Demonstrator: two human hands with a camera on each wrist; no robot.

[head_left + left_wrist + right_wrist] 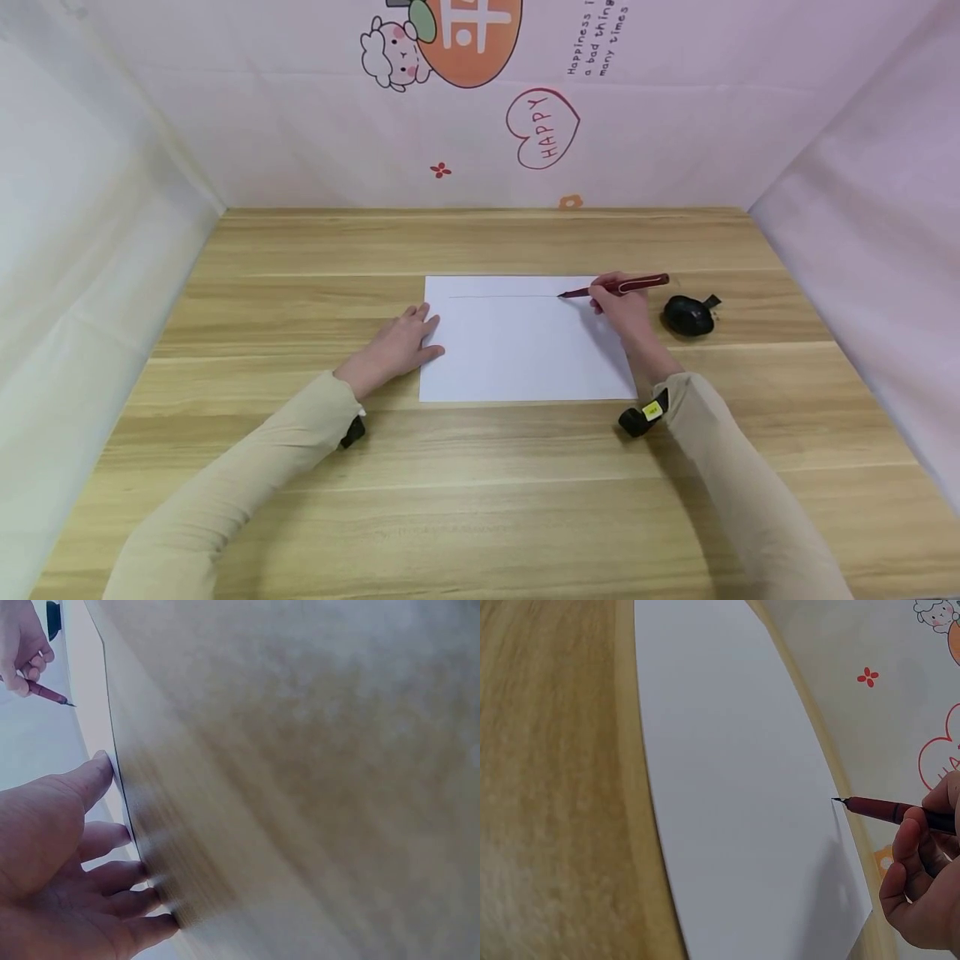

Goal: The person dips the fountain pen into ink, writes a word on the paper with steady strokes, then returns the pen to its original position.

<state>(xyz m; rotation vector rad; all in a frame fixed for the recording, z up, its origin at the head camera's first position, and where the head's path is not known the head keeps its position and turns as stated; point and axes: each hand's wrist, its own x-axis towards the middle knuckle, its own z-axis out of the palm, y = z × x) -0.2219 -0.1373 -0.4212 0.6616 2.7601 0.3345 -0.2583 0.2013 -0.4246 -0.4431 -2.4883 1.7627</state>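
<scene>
A white sheet of paper lies on the wooden table, with a thin straight line drawn near its far edge. My right hand pinches a dark red fountain pen. The pen's nib meets the paper at the right end of that line. In the right wrist view the pen slants from the fingers to the sheet. My left hand rests on the sheet's left edge, fingers spread. The left wrist view shows the left hand's fingers along the paper's edge.
A small black rounded object with a tab sits on the table to the right of my right hand. Behind the table hangs a white printed cloth, and pale cloth also borders both sides.
</scene>
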